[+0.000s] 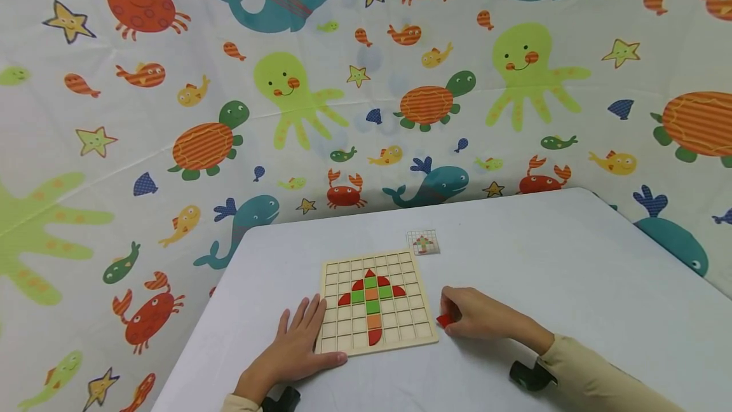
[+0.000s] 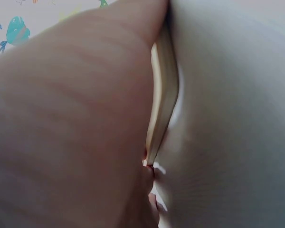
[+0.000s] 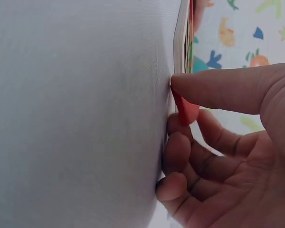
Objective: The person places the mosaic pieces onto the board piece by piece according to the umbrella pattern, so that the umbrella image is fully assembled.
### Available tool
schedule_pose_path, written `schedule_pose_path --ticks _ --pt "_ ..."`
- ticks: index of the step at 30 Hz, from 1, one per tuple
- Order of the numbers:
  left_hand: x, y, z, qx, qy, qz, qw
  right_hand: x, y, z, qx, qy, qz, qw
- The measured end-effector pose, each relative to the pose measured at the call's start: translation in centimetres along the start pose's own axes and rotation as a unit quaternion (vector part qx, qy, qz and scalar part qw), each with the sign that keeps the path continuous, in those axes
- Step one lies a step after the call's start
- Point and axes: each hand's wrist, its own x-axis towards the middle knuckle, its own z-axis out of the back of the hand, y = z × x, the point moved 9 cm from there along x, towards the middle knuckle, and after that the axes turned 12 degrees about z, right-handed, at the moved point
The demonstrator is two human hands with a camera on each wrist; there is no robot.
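A wooden grid board (image 1: 400, 329) lies on the table, with red, green and orange pieces set in its cells in an arrow-like or rocket-like figure. My left hand (image 1: 294, 342) rests flat at the board's lower left corner, fingers spread along the left side and thumb along the front edge. In the left wrist view, the board's edge (image 2: 164, 95) shows beside the hand. Just off the board's right side, my right hand (image 1: 477, 313) pinches a red piece (image 3: 187, 110) between thumb and fingers, low over the tabletop. A curved side shows on that piece.
A small pattern card (image 1: 424, 242) with a similar coloured figure on a grid lies behind the board's far right corner. The white table (image 1: 515, 247) stands before a cloth (image 1: 366, 107) printed with sea animals. Dark wrist devices sit on both wrists.
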Motion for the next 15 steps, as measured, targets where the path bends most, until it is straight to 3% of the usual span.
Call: schedule_pose_path --ticks 10,15 --pt "0.1 0.1 0.0 0.004 -0.001 -0.002 1.0000 1.2 0.6 0.2 0.041 -0.022 0.045 0.9979" --pt "0.0 0.0 0.2 0.002 0.002 -0.002 1.0000 1.9 0.7 0.9 0.035 -0.048 0.049 0.9970"
